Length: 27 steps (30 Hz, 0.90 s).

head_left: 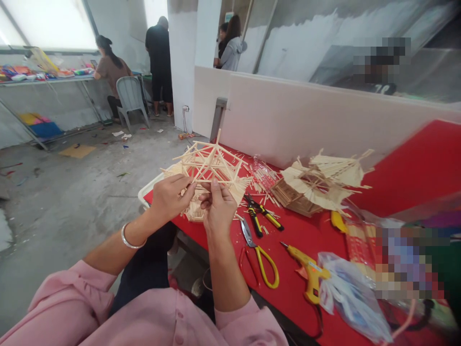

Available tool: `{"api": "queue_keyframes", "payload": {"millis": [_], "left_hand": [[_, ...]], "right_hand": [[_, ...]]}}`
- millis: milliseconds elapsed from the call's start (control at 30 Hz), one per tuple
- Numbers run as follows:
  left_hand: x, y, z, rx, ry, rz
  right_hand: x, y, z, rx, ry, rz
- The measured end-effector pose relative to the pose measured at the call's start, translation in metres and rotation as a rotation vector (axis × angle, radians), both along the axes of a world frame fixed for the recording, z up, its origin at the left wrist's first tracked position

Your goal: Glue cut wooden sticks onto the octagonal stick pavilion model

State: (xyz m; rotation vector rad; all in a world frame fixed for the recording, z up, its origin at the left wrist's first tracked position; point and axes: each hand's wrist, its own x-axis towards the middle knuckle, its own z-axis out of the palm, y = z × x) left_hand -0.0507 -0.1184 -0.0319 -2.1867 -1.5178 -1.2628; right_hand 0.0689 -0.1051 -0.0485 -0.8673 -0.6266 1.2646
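Observation:
My left hand is closed in a pinch at the near edge of a pagoda-like model frame built from thin wooden sticks. Beside it, my right hand also pinches at that edge, thumb up and fingers curled. A thin wooden stick runs level between the two hands; whether it is fixed to the frame I cannot tell. Under the frame, a lower part of the model with close rows of sticks rests on the red table. My fingers hide part of the joints.
Scissors, black-and-yellow pliers and a yellow glue gun lie to the right. Behind them stands a second stick model. Loose sticks and plastic bags are strewn about. A pale board edges the table's far side.

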Motion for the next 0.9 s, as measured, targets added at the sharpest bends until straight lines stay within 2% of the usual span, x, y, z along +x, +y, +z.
{"api": "queue_keyframes", "payload": {"millis": [200,300,367,467,533,633,767,900], "left_hand": [[0.0,0.0,0.0,-0.006,0.004,-0.003],[-0.001,0.0,0.0,-0.022,-0.003,-0.004],[-0.001,0.0,0.0,-0.014,-0.007,-0.011],[-0.001,0.0,-0.001,-0.004,-0.012,-0.007],[-0.001,0.0,-0.003,-0.001,-0.024,0.002],[0.0,0.0,-0.004,0.009,-0.044,0.002],[-0.001,0.001,-0.004,0.039,-0.035,-0.011],[-0.002,0.002,-0.005,0.072,-0.031,-0.02]], "right_hand": [[0.002,-0.003,0.001,-0.016,-0.027,0.047],[0.012,-0.014,-0.002,0.0,-0.202,0.032],[0.024,-0.022,-0.004,0.059,-0.458,-0.148],[0.045,-0.025,-0.005,0.213,-0.83,-0.567],[0.057,-0.018,-0.005,0.296,-0.93,-0.693],[0.066,-0.006,-0.005,0.324,-0.91,-0.638],[0.065,-0.001,-0.01,0.327,-0.916,-0.525],[0.062,-0.002,-0.014,0.332,-0.956,-0.511]]}}
